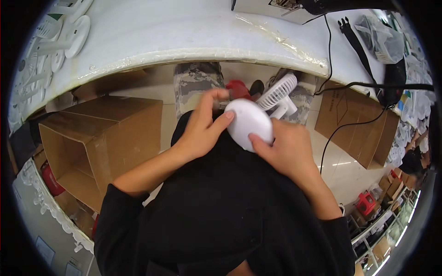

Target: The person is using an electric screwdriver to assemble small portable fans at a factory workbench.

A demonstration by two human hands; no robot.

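A small white desk fan is held above my lap, tilted so that the underside of its round base faces up. Its slatted head points away towards the table. My right hand grips the base from the right, thumb lying on the flat face and fingers tucked out of sight behind. On the opposite side, my left hand touches the rim of the base with its thumb. That hand's index finger is stretched out, apart from the fan and slightly blurred; its other fingers are mostly hidden.
The white table edge runs across in front of me. White fan parts crowd its left end. An open cardboard box stands at left, another carton at right. Black cables hang near the right side.
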